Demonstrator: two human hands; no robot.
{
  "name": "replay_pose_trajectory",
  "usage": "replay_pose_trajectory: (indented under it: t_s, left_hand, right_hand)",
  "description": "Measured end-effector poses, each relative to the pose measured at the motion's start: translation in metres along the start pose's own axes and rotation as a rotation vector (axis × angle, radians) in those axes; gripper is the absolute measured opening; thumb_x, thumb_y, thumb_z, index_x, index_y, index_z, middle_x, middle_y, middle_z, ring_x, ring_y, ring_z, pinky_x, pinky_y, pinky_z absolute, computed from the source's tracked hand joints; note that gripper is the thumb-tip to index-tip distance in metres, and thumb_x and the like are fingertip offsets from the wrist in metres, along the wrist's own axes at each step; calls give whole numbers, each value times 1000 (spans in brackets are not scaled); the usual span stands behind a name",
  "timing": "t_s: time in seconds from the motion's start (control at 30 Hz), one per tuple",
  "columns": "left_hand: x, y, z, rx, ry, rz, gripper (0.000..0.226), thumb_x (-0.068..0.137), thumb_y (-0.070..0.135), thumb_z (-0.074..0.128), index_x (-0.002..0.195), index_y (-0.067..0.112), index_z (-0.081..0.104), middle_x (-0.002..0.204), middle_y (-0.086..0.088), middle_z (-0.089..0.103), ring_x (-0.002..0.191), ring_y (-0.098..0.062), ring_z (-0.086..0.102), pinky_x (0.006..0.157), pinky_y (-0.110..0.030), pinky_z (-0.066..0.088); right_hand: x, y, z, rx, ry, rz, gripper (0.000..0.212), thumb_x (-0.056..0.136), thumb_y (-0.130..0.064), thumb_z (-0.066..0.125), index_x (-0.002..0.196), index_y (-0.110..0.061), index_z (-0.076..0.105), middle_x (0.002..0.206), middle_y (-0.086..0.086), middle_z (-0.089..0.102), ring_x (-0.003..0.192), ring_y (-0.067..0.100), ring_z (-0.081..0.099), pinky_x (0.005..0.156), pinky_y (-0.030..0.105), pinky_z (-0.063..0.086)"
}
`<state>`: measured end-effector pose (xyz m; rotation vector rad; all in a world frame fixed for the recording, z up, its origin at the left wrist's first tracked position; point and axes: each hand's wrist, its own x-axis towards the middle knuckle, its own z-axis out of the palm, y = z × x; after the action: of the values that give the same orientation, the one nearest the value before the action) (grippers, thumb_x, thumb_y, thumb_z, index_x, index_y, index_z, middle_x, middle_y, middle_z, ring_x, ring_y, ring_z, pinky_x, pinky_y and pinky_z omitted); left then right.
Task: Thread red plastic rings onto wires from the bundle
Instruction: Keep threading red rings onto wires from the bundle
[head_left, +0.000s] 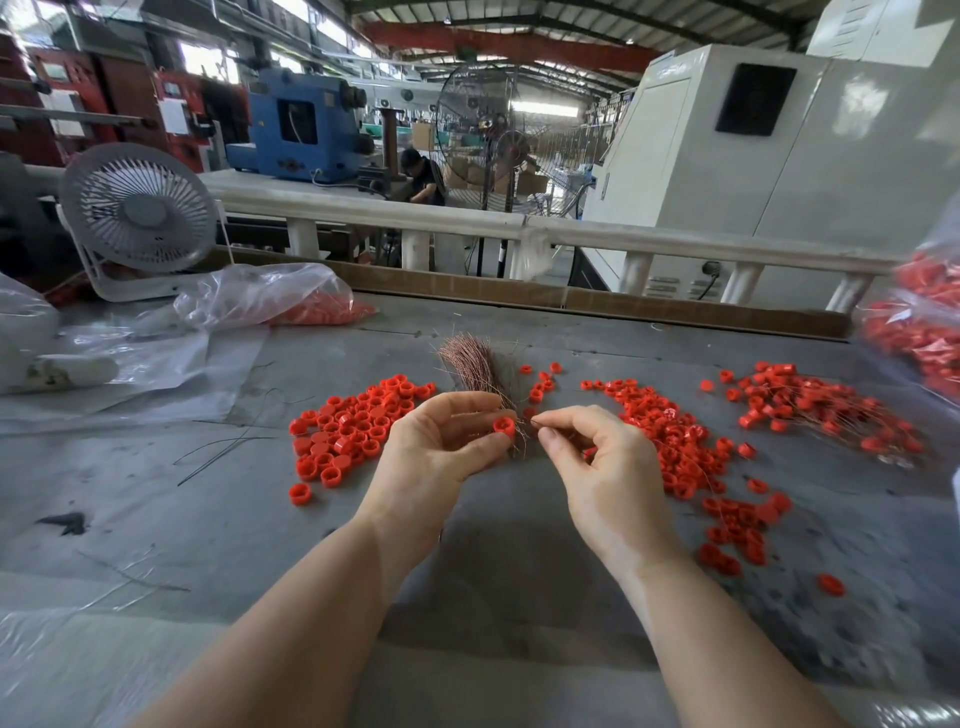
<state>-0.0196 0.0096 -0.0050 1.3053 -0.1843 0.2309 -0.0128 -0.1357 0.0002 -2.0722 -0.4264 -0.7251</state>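
Note:
My left hand (441, 447) holds a bundle of thin copper wires (475, 364) that fans out above its fingers, and it pinches one red plastic ring (504, 427) between thumb and fingertips. My right hand (597, 457) pinches the end of a single thin wire (534, 423) right beside that ring. A heap of loose red rings (358, 431) lies on the table to the left of my hands. More rings (670, 431) spread to the right, and further right lies a pile of rings on wires (821, 410).
The grey table (208, 519) carries loose dark wires (228, 447) on the left, a clear plastic bag with red rings (291, 301) at the back left and a small white fan (137, 208). Bags of red rings (924, 322) sit at the right edge.

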Motion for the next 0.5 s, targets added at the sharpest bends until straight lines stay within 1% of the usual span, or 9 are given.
replay_pose_trajectory:
  t_s: [0.2,0.33,0.5]
  left_hand:
    - [0,0,1,-15,-3,-5,29,80,-12,61,95,12,66,87,-4,74,82,-10,68,72,-18,53]
    - [-1,0,1,-2,-9,2,30,80,-12,59,96,12,66,89,-3,74,85,-9,68,72,-16,52]
    - [-2,1,1,44,-3,15,33,80,-14,60,97,13,66,93,-3,73,88,-9,67,76,-17,52]
  right_hand:
    - [0,0,0,1,0,4,10,82,-6,67,86,-12,73,81,-2,68,77,12,60,69,11,39]
    - [0,-1,-1,6,1,8,10,82,-6,67,85,-13,73,80,-3,67,78,12,60,70,13,41]
    - [0,0,0,4,3,13,10,83,-6,66,86,-13,73,80,-4,67,78,11,60,70,13,41]
